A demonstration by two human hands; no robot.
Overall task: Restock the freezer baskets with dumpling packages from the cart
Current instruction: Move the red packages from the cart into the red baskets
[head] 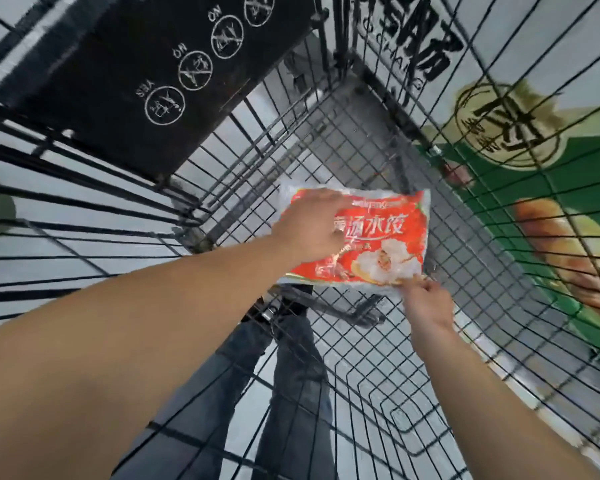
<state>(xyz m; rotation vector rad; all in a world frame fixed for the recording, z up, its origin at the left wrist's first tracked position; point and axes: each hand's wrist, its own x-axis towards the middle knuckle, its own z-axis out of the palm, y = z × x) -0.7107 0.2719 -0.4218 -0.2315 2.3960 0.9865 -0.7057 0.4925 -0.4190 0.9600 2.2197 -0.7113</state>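
One red dumpling package (368, 237), printed with white characters ending in "水饺" and a picture of dumplings, lay inside the wire cart (326, 140), low in its basket. The left hand (312, 226) rested on the package's left half with fingers together, how they closed on it not being clear, while the right hand (426, 299) pinched its near right corner between thumb and fingertips. One black panel (160, 74) on the cart bore four circled pictograms, three of them labelled, one "YES" and two "NO".
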